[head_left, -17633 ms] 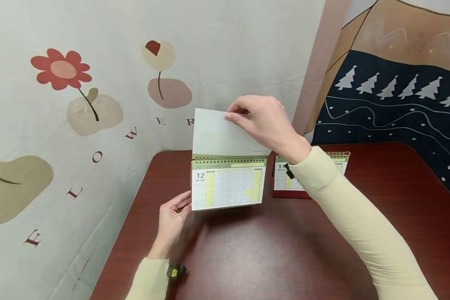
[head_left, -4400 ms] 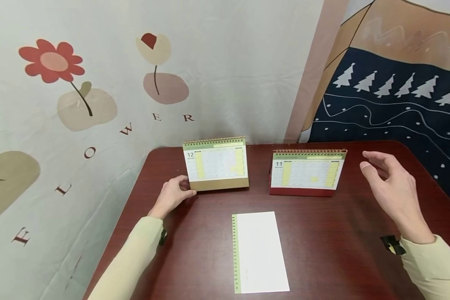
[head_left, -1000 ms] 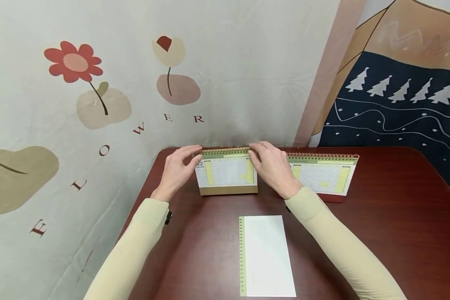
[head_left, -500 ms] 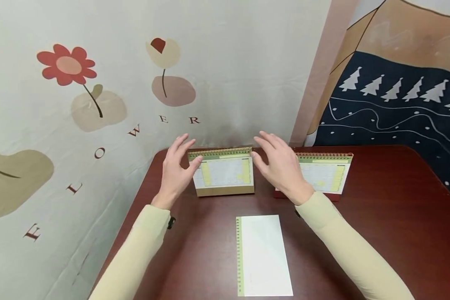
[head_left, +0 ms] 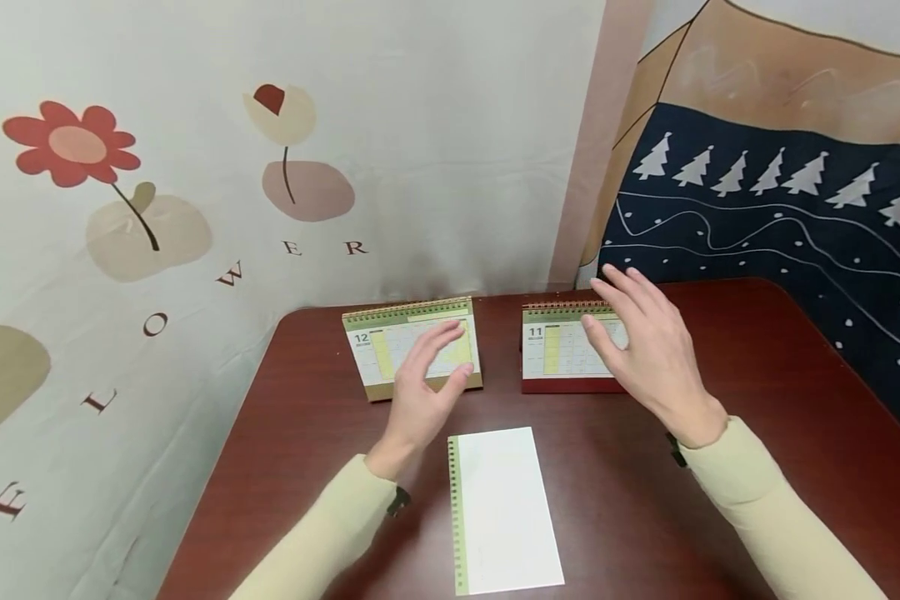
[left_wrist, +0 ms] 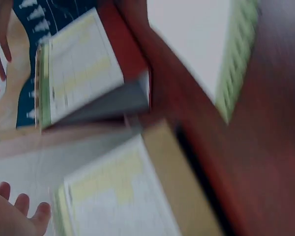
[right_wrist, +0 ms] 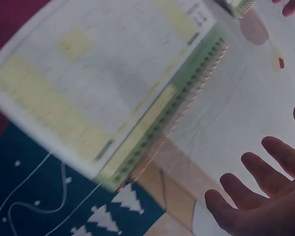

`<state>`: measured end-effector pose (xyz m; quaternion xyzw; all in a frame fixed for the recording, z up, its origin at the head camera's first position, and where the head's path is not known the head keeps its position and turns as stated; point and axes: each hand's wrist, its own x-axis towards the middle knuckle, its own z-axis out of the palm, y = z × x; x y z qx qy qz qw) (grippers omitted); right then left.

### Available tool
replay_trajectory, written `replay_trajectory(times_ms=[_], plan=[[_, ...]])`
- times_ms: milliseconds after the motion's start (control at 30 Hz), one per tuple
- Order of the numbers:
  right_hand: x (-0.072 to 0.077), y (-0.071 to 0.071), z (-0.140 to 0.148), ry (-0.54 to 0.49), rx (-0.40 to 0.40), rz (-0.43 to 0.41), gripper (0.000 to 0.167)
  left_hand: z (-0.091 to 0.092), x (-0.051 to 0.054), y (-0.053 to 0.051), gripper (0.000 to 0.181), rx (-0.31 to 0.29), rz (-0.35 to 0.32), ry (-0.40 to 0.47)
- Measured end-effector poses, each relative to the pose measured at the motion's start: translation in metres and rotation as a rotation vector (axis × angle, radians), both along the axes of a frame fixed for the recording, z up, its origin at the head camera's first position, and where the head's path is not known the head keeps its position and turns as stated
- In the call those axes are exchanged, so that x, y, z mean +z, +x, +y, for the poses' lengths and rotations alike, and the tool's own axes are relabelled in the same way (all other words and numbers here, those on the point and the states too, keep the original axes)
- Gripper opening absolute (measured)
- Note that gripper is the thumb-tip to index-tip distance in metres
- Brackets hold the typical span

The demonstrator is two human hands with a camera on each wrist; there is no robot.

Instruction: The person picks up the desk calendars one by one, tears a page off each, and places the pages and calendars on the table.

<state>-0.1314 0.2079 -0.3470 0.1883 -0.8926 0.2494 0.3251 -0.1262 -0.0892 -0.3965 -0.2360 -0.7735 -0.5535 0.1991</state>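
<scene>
A desk calendar with a tan base (head_left: 412, 333), its page marked 12, stands upright toward the back left of the table. Right of it is a second desk calendar with a red base (head_left: 570, 354), showing 11. My left hand (head_left: 420, 408) hovers before the 12 calendar with fingers spread, covering part of its page. Fingers extended, my right hand (head_left: 648, 358) is in front of the 11 calendar and hides its right part. Neither hand holds anything. A loose white calendar sheet (head_left: 506, 508) with a punched green strip lies flat nearer me.
The dark red wooden table (head_left: 292, 467) has rounded back corners. Behind it hangs a pale cloth (head_left: 457, 167) printed with flowers and letters. A dark blue panel with white trees (head_left: 765, 225) is at the right.
Earlier, a page was lifted on the 12 calendar; later the loose sheet lay on the table. Both hands have since left the 12 calendar's top edge, the right one moving rightward.
</scene>
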Motion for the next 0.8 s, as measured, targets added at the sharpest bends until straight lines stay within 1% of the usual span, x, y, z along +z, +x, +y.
replay_trajectory(times_ms=[100, 200, 300, 433, 600, 700, 800], plan=[[-0.006, 0.007, 0.014, 0.008, -0.028, -0.033, 0.052, 0.016, -0.004, 0.003, 0.048, -0.064, -0.169, 0.069], [-0.013, 0.011, 0.026, 0.014, -0.051, -0.054, 0.054, 0.029, -0.006, 0.0, 0.051, -0.117, -0.319, 0.145], [-0.02, 0.014, 0.038, 0.012, -0.069, -0.087, 0.058, 0.039, -0.01, -0.005, 0.053, -0.153, -0.425, 0.19], [-0.031, 0.017, 0.053, -0.003, -0.094, -0.159, 0.063, 0.051, -0.017, -0.012, 0.052, -0.179, -0.52, 0.213], [-0.043, 0.021, 0.067, -0.072, -0.117, -0.257, 0.065, 0.063, -0.025, -0.019, 0.05, -0.184, -0.595, 0.269], [-0.048, 0.023, 0.073, -0.132, -0.137, -0.339, 0.068, 0.069, -0.031, -0.023, 0.051, -0.177, -0.634, 0.294], [-0.054, 0.025, 0.077, -0.194, -0.149, -0.439, 0.07, 0.073, -0.035, -0.025, 0.051, -0.168, -0.682, 0.304]])
